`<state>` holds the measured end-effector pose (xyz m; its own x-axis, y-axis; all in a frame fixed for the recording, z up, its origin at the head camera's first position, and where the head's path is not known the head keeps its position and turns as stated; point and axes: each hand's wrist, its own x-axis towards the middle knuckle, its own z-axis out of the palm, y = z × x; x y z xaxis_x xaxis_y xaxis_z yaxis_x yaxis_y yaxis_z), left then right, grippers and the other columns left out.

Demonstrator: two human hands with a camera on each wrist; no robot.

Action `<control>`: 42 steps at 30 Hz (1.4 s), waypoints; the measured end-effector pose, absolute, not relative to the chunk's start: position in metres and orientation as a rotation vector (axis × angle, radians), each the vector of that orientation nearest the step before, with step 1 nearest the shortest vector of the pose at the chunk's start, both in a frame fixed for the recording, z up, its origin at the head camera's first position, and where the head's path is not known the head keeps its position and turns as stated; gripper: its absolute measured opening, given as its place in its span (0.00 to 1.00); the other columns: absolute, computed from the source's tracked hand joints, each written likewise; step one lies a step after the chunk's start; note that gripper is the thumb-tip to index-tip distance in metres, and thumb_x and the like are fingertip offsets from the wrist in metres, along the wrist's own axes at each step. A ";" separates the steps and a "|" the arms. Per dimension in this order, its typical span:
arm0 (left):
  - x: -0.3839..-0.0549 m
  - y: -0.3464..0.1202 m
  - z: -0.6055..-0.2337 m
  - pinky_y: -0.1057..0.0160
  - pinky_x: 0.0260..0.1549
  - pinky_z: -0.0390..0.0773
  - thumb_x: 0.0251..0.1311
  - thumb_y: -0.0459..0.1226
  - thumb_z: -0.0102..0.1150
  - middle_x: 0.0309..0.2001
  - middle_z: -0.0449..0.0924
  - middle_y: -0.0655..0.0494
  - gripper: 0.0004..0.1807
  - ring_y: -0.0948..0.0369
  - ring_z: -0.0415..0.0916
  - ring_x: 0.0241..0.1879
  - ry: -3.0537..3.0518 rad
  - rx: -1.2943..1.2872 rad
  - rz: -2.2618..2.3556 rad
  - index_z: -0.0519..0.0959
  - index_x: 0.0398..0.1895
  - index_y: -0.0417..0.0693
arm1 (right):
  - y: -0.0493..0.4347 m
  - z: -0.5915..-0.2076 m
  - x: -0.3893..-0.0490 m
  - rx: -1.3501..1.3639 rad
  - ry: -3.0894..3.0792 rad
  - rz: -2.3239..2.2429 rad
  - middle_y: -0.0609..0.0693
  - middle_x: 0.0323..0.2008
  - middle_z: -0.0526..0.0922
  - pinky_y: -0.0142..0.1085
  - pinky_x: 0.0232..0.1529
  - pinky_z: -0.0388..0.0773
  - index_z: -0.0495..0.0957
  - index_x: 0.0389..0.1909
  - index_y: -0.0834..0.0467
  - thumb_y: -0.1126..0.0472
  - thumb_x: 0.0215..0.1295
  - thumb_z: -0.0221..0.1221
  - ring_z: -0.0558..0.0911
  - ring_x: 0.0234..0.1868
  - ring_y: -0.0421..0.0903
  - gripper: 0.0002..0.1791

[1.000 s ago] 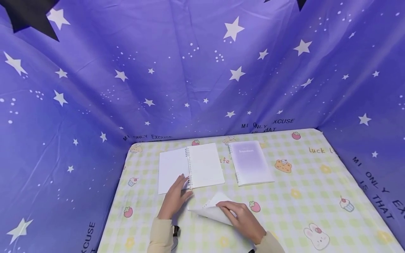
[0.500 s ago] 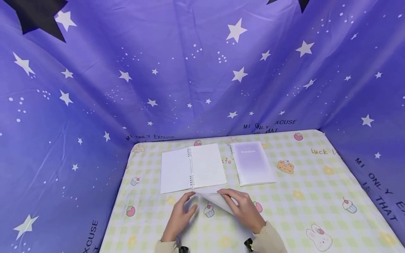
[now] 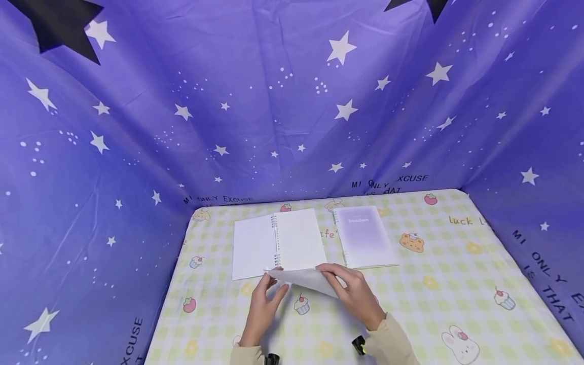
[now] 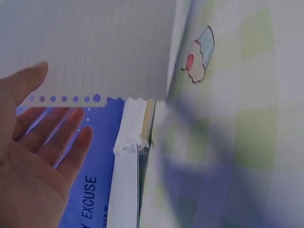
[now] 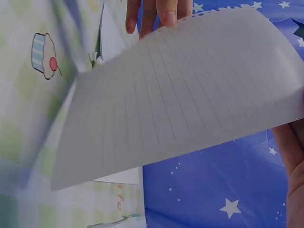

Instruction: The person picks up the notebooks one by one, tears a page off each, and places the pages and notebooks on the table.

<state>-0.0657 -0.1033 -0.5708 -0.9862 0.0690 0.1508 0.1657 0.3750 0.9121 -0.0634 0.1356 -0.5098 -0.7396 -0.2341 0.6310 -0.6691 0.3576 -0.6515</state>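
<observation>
A loose sheet of lined paper (image 3: pixel 306 279), punched with holes along one edge, is held up above the table. My right hand (image 3: pixel 358 291) pinches its right end; in the right wrist view the sheet (image 5: pixel 171 99) bows and hides most of that hand. At the punched edge is my left hand (image 4: pixel 38 166), thumb over the near face and the other fingers spread and nearly straight at the far side. Just behind the sheet, an open spiral notebook (image 3: pixel 300 238) lies flat, and the sheet overlaps its lower edge in the head view.
A closed spiral notebook (image 3: pixel 365 241) with a purple "freedom" cover lies to the right of the open one. The table bears a green-and-white checked cloth (image 3: pixel 456 284) printed with cartoons. Purple star-patterned curtains (image 3: pixel 255 126) stand around the table's back and sides.
Both hands have come together, and the sheet has risen and moved toward the open notebook. My left hand has left the notebook's spine and reached the sheet's punched edge.
</observation>
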 end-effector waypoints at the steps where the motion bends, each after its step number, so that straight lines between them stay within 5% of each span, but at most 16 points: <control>1: -0.066 -0.103 -0.570 0.50 0.60 0.76 0.64 0.42 0.63 0.57 0.80 0.54 0.24 0.55 0.77 0.58 -2.536 -0.197 -1.679 0.74 0.61 0.45 | 0.135 -0.509 -0.064 0.782 -2.192 1.356 0.54 0.43 0.88 0.23 0.53 0.78 0.83 0.48 0.59 0.78 0.62 0.59 0.88 0.45 0.49 0.17; 6: -0.059 -0.098 -0.568 0.58 0.56 0.79 0.65 0.41 0.62 0.47 0.81 0.64 0.14 0.63 0.78 0.50 -2.520 -0.052 -1.667 0.81 0.53 0.51 | 0.135 -0.509 -0.066 0.741 -2.192 1.362 0.52 0.42 0.88 0.22 0.48 0.80 0.83 0.48 0.57 0.78 0.62 0.59 0.88 0.42 0.47 0.18; 19: -0.046 -0.095 -0.566 0.68 0.39 0.84 0.64 0.38 0.63 0.39 0.82 0.60 0.04 0.65 0.80 0.39 -2.491 0.129 -1.656 0.83 0.39 0.48 | 0.130 -0.515 -0.073 0.639 -2.244 1.333 0.41 0.34 0.82 0.20 0.28 0.72 0.82 0.47 0.53 0.72 0.67 0.58 0.75 0.31 0.33 0.14; 42: -0.032 -0.104 -0.566 0.72 0.28 0.79 0.58 0.37 0.68 0.31 0.81 0.57 0.08 0.68 0.75 0.27 -2.538 0.266 -1.768 0.81 0.38 0.45 | 0.121 -0.544 -0.077 0.411 -2.451 1.295 0.40 0.41 0.84 0.29 0.35 0.83 0.82 0.46 0.53 0.63 0.71 0.57 0.80 0.35 0.33 0.08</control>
<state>-0.0320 -0.1036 -0.5656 -0.9847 -0.1611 -0.0670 -0.1186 0.3368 0.9341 -0.0766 0.1206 -0.5439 -0.9012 -0.0956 0.4227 -0.4032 0.5430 -0.7366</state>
